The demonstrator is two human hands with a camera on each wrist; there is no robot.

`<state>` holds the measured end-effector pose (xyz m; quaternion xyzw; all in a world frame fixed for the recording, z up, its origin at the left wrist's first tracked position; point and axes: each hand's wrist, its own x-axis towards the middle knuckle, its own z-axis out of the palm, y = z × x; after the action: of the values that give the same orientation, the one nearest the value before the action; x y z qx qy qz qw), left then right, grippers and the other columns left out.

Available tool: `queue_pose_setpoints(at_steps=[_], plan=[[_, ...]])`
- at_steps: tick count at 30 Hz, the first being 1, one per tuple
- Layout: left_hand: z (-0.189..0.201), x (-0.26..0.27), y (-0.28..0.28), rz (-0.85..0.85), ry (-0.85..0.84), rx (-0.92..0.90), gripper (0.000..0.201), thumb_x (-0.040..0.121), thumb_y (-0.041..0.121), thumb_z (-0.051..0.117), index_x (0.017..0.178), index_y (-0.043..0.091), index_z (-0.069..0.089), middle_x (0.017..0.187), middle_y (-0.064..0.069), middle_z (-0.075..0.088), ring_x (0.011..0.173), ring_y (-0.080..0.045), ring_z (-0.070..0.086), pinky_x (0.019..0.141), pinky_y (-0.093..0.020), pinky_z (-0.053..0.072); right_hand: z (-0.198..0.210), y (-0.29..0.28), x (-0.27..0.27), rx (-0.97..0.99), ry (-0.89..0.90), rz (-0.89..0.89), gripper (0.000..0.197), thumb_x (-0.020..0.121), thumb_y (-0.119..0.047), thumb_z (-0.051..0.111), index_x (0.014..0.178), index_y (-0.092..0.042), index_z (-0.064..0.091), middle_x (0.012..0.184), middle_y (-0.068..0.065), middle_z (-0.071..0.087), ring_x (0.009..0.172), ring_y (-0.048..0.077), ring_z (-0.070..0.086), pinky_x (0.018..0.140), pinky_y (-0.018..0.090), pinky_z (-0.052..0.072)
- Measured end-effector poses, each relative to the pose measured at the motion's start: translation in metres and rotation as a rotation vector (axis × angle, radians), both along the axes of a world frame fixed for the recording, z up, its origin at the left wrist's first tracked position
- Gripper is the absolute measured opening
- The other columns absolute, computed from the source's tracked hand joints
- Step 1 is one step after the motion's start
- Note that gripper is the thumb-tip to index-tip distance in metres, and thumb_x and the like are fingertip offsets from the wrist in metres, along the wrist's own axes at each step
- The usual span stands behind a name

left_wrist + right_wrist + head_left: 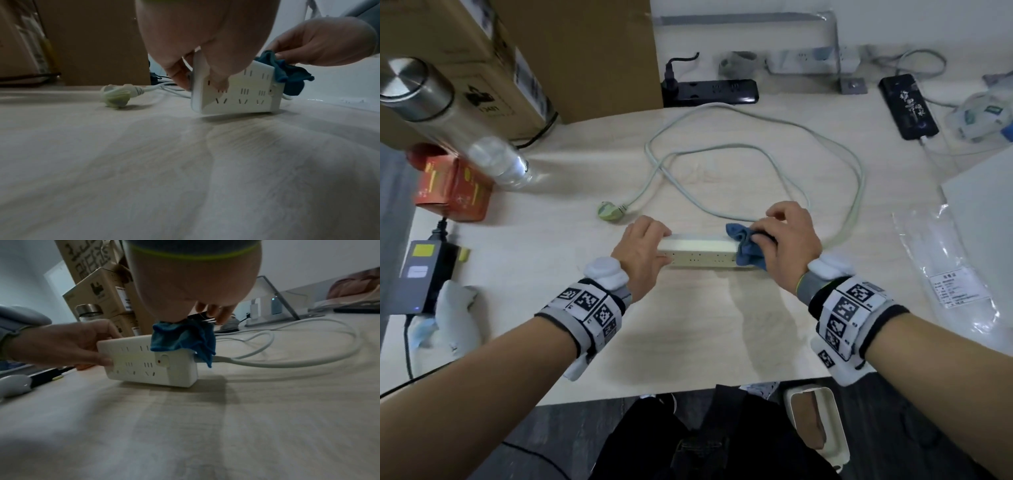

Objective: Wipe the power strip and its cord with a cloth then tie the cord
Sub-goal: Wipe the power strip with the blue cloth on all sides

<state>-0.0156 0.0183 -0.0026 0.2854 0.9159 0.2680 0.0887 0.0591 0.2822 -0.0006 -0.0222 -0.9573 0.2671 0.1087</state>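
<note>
White plastic power strip point(697, 251) stands on its long edge near the middle of the tabletop point(688, 329), socket face turned toward me; no brand legible on it, only slot rows and a switch with a small red dot at its right end, seen from the right wrist view. My left hand point(642, 250) clamps the strip's left end, thumb on the socket face, fingers curled over the top and back. My right hand point(787, 245) pinches a bunched blue cloth point(748, 246) against the strip's right end, fingers curled round the fabric. Pale cord point(756, 150) leaves that right end and lies in loose loops toward the far edge, untied; its plug point(610, 209) rests flat just left of the strip, beyond my left hand. Far left corner: cardboard boxes point(551, 51) with black printed marks too blurred to read, a steel-capped bottle point(431, 102), a red carton point(452, 185) with yellow print I cannot make out. Black power strip point(710, 91) sits along the far edge. Right edge: clear plastic bag point(955, 270) with a white label, text too small to read. Both wrists wear bands of black-and-white square markers.
</note>
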Motion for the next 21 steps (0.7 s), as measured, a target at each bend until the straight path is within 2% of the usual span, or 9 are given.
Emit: queue_pose_setpoints(at_steps=[3, 5, 7, 9, 12, 14, 15, 17, 21], plan=[[-0.007, -0.002, -0.013, 0.015, -0.019, 0.065, 0.037, 0.079, 0.012, 0.075, 0.114, 0.006, 0.062, 0.107, -0.008, 0.053, 0.077, -0.019, 0.054, 0.069, -0.036, 0.053, 0.001, -0.007, 0.001, 0.119, -0.016, 0.08, 0.033, 0.088, -0.028, 0.047, 0.102, -0.009, 0.07, 0.096, 0.01, 0.061, 0.086, 0.034, 0.053, 0.075, 0.039, 0.047], [-0.01, -0.002, -0.018, 0.023, -0.056, 0.107, 0.039, 0.083, 0.011, 0.071, 0.121, 0.009, 0.061, 0.109, -0.007, 0.055, 0.079, -0.021, 0.061, 0.076, -0.038, 0.056, 0.001, -0.007, 0.008, 0.153, -0.035, 0.187, 0.039, 0.087, -0.028, 0.051, 0.115, -0.005, 0.065, 0.106, 0.011, 0.063, 0.093, 0.035, 0.057, 0.083, 0.04, 0.048], [-0.011, -0.004, -0.021, 0.09, -0.136, 0.131, 0.046, 0.084, 0.012, 0.07, 0.128, 0.011, 0.057, 0.111, -0.007, 0.058, 0.088, -0.022, 0.064, 0.085, -0.035, 0.055, -0.005, -0.009, 0.012, 0.19, -0.002, 0.247, 0.041, 0.083, -0.019, 0.061, 0.119, -0.002, 0.061, 0.115, 0.016, 0.061, 0.101, 0.035, 0.055, 0.088, 0.04, 0.045], [-0.012, -0.005, -0.021, 0.163, -0.192, 0.159, 0.046, 0.082, 0.013, 0.073, 0.125, 0.01, 0.057, 0.111, -0.006, 0.061, 0.092, -0.021, 0.065, 0.087, -0.031, 0.053, -0.012, -0.015, 0.012, 0.217, 0.045, 0.225, 0.039, 0.075, -0.003, 0.069, 0.114, 0.001, 0.065, 0.112, 0.021, 0.061, 0.095, 0.04, 0.056, 0.085, 0.042, 0.047], [-0.012, -0.005, -0.022, 0.146, -0.172, 0.169, 0.037, 0.079, 0.014, 0.075, 0.114, 0.009, 0.063, 0.104, -0.005, 0.062, 0.086, -0.021, 0.065, 0.082, -0.038, 0.056, -0.015, -0.03, -0.005, 0.178, 0.094, 0.253, 0.027, 0.071, 0.008, 0.066, 0.097, 0.001, 0.07, 0.095, 0.015, 0.065, 0.08, 0.037, 0.056, 0.074, 0.044, 0.049], [-0.012, -0.006, -0.024, 0.122, -0.169, 0.16, 0.036, 0.078, 0.015, 0.077, 0.111, 0.01, 0.064, 0.101, -0.005, 0.062, 0.083, -0.021, 0.062, 0.078, -0.041, 0.055, -0.011, -0.048, -0.017, 0.156, 0.088, 0.347, 0.02, 0.072, 0.005, 0.065, 0.09, 0.0, 0.071, 0.087, 0.012, 0.065, 0.074, 0.034, 0.055, 0.069, 0.037, 0.048], [-0.012, -0.007, -0.025, 0.107, -0.157, 0.142, 0.035, 0.077, 0.017, 0.078, 0.109, 0.01, 0.064, 0.099, -0.005, 0.062, 0.083, -0.022, 0.061, 0.077, -0.042, 0.054, -0.009, -0.06, -0.024, 0.157, 0.079, 0.396, 0.021, 0.068, 0.005, 0.068, 0.088, 0.0, 0.072, 0.086, 0.012, 0.065, 0.072, 0.033, 0.055, 0.067, 0.03, 0.044], [-0.011, -0.007, -0.026, 0.076, -0.131, 0.094, 0.032, 0.077, 0.021, 0.078, 0.104, 0.011, 0.064, 0.095, -0.005, 0.062, 0.084, -0.023, 0.056, 0.074, -0.041, 0.05, -0.009, -0.084, -0.033, 0.156, 0.04, 0.476, 0.028, 0.059, 0.006, 0.074, 0.086, -0.002, 0.071, 0.083, 0.011, 0.063, 0.073, 0.032, 0.055, 0.065, 0.027, 0.037], [-0.011, -0.01, -0.028, 0.058, -0.08, 0.067, 0.028, 0.077, 0.027, 0.078, 0.095, 0.012, 0.063, 0.088, 0.001, 0.059, 0.081, -0.017, 0.048, 0.066, -0.025, 0.035, -0.011, -0.116, -0.041, 0.134, -0.018, 0.467, 0.03, 0.058, 0.006, 0.075, 0.087, -0.003, 0.07, 0.085, 0.01, 0.059, 0.077, 0.031, 0.052, 0.062, 0.039, 0.048]])
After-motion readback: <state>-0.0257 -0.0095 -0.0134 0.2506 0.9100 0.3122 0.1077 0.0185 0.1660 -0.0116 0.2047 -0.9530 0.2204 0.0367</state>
